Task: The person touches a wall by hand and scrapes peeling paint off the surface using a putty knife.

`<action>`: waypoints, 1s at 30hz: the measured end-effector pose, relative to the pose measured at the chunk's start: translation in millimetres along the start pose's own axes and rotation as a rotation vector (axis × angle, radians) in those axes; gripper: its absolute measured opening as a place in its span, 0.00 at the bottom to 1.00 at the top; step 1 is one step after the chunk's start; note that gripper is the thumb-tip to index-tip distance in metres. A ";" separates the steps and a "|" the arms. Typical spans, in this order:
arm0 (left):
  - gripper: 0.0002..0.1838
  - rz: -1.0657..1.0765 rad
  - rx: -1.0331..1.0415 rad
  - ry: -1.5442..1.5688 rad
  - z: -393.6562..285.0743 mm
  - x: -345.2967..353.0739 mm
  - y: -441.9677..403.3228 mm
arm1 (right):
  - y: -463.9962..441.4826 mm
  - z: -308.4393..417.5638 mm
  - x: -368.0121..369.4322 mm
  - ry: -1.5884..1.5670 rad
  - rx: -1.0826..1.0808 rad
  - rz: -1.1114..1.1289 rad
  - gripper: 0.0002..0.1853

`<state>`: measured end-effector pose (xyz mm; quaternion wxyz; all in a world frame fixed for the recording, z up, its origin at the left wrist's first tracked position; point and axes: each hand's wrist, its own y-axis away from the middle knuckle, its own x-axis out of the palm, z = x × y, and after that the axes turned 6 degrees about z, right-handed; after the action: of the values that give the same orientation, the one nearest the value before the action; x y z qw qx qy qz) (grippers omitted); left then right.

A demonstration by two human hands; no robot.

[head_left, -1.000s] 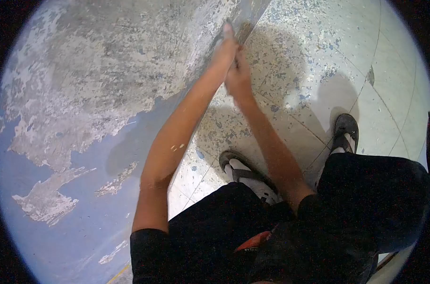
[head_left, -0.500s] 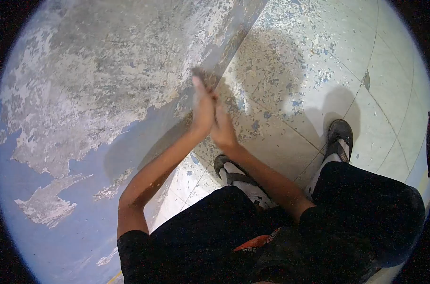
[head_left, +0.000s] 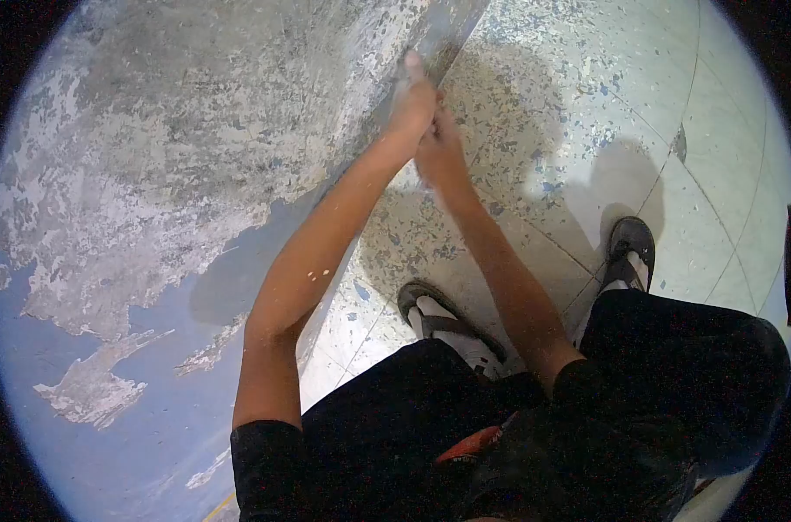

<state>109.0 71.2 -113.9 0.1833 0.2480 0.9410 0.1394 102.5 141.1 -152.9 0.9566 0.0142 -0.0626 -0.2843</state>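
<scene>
- The left hand and right hand meet just in front of the foot of the peeling wall, beside the seam where it joins the tiled floor.
- The left thumb sticks out along the wall; the other left fingers are blurred and seem curled. The right fingers look bent in close to the left hand. Whether either hand pinches a tool, I cannot tell.
- The wall itself lies to the person's left: a broad grey patch with the coat gone, and blue paint around its lower border.
- Both arms reach well out, the left one slightly bent. In my judgement, a steady stroke here calls for drawing the hands nearer the body, so the shoulders share the push.
- Keeping the two hands joined should help hold an even, shallow angle; a steep one would likely gouge the bared surface.
- The ragged border of the blue paint probably offers the easiest place to get beneath the coat.
- Paint flakes litter the floor beneath the arms, and pale specks sit on the left forearm.
- The left sandal stands near that litter, the right sandal farther out; a wide stance seems wise, since loose chips could slide underfoot.
</scene>
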 end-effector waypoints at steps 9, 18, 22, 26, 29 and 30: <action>0.47 -0.101 -0.189 0.061 29.5 -3.5 46.6 | 47.6 -14.1 -13.2 -0.021 0.045 0.201 0.24; 0.43 -0.137 -0.321 0.014 42.4 -52.3 97.9 | 108.1 2.2 36.3 -0.074 -0.052 0.170 0.21; 0.42 -0.082 -0.261 -0.246 26.5 -36.2 63.8 | 78.3 1.0 16.1 -0.221 0.081 0.222 0.19; 0.43 -0.096 -0.263 -0.110 36.7 -36.9 52.7 | 64.3 -2.3 20.3 -0.070 -0.057 0.174 0.18; 0.43 0.084 -0.059 -0.227 33.1 -41.9 20.3 | 42.1 -4.2 28.9 -0.036 -0.042 0.021 0.21; 0.43 0.132 0.020 -0.239 27.4 -35.8 6.4 | 26.5 -8.8 29.4 -0.037 -0.043 0.017 0.21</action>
<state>152.0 62.7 -126.3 0.2818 0.3260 0.8955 0.1112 142.4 147.2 -156.7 0.9577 -0.0122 -0.0742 -0.2776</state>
